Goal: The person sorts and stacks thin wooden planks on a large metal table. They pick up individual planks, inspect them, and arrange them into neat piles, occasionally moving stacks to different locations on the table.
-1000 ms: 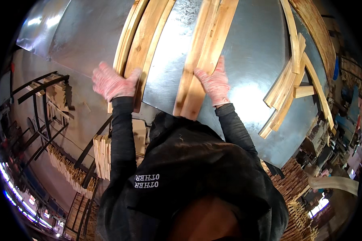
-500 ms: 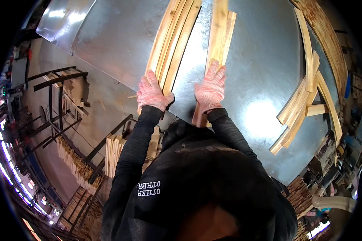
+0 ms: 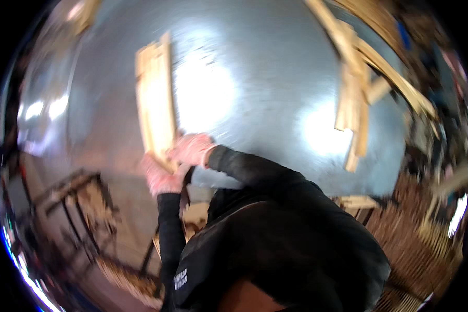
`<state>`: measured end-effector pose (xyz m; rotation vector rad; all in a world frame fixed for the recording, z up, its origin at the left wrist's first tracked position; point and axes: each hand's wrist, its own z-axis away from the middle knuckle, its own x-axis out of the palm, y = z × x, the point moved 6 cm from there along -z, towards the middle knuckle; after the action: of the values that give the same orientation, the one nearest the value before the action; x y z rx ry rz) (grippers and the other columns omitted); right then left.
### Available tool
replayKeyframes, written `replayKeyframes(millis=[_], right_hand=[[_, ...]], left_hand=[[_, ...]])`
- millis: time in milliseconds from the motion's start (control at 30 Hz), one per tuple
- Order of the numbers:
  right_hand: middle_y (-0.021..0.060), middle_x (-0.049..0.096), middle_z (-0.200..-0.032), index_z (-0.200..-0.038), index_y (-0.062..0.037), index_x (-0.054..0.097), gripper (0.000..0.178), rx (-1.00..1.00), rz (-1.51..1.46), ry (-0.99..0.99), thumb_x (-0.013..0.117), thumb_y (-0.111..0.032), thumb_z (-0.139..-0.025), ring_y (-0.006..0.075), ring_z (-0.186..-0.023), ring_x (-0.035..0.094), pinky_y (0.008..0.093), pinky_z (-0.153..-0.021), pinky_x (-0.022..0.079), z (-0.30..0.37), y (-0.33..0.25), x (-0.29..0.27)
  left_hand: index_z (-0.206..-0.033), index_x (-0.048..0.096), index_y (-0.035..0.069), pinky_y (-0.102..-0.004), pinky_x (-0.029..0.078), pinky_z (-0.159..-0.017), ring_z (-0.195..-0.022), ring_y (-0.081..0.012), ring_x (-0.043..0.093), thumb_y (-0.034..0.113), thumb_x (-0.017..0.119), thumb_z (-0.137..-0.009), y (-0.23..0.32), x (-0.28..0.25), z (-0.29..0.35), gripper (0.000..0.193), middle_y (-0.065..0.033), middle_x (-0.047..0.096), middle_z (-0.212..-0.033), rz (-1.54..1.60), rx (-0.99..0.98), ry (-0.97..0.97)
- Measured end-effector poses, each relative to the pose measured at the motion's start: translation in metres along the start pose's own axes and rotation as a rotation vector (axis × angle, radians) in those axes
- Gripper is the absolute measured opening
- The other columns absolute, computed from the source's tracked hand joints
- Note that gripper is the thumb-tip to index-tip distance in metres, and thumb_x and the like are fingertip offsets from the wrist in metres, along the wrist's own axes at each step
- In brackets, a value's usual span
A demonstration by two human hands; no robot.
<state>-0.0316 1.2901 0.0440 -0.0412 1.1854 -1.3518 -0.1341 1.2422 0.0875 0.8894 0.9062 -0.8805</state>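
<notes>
A bundle of pale wooden strips [image 3: 156, 96] lies lengthwise over the left part of the metal-topped table [image 3: 255, 67]. At its near end, my left hand [image 3: 163, 174] in a pinkish work glove is closed round the strips from the left. My right hand [image 3: 192, 149], gloved alike, grips the same end from the right, close beside the left one. Motion blurs both hands, and the fingertips under the wood are hidden.
On the table's right side lies a loose, crossed heap of wooden strips [image 3: 354, 99]. A dark metal rack [image 3: 78, 208] stands on the floor to the left. Stacked wood [image 3: 125, 278] sits below it, at lower left.
The view has turned. My right hand has come across to the left, and the strips that lay in two groups are now together in one bundle between both hands.
</notes>
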Motion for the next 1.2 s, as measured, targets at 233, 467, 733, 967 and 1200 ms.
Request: replayKeyframes(millis=[233,467,733,967,1200], right_hand=[[0.0179,0.052,-0.139,-0.138,-0.0015,0.048,0.06,0.148,-0.17,1.072,0.051,-0.04,-0.093,0.0307,-0.127,0.051,0.0367,-0.106,0.041,0.157,0.256,-0.108],[0.0273,0.03,-0.151,-0.15,-0.0063,0.026,0.096,1.362,0.429,0.855,0.067,-0.054,-0.078,0.0412,-0.142,0.028,0.0542,-0.113,0.022,0.363,0.435,-0.236],[0.0256,0.065,-0.096,-0.1,0.0005,0.066,0.05,0.563,-0.008,0.956,0.049,-0.046,-0.093,0.0385,-0.098,0.062,0.0447,-0.087,0.048,0.339,0.365,-0.155],[0.0214,0.041,-0.142,-0.144,-0.0063,0.035,0.094,1.162,0.111,0.976,0.073,-0.056,-0.074,0.0353,-0.132,0.039,0.0468,-0.101,0.041,0.41,0.383,-0.076],[0.0225,0.051,-0.132,-0.144,-0.0039,0.031,0.095,1.246,-0.126,0.821,0.078,-0.045,-0.073,0.0392,-0.117,0.054,0.046,-0.095,0.047,0.421,0.374,-0.095]], left_hand=[[-0.152,0.014,0.002,-0.0397,0.033,-0.113,-0.137,-0.0378,0.034,0.03,0.085,-0.064,-0.038,0.005,0.004,0.116,-0.0233,0.037,-0.148,-0.131,0.046,0.049],[-0.154,0.017,0.005,-0.0398,0.031,-0.114,-0.138,-0.038,0.035,0.041,0.081,-0.07,-0.001,0.004,-0.001,0.111,-0.0229,0.036,-0.149,-0.486,0.226,0.343],[-0.146,0.028,0.007,-0.0415,0.049,-0.09,-0.11,-0.031,0.055,0.018,0.042,-0.104,0.274,0.149,0.0,0.045,-0.02,0.048,-0.126,1.501,0.196,-0.81],[-0.112,0.059,-0.001,-0.0379,0.054,-0.085,-0.092,-0.0217,0.066,0.013,0.073,-0.084,0.33,0.232,0.018,0.034,-0.0104,0.067,-0.102,1.251,-0.137,-0.892],[-0.104,0.063,0.001,-0.027,0.05,-0.073,-0.079,-0.0123,0.059,0.015,0.071,-0.088,0.311,0.206,0.027,0.023,-0.0035,0.066,-0.093,0.895,0.082,-0.636]])
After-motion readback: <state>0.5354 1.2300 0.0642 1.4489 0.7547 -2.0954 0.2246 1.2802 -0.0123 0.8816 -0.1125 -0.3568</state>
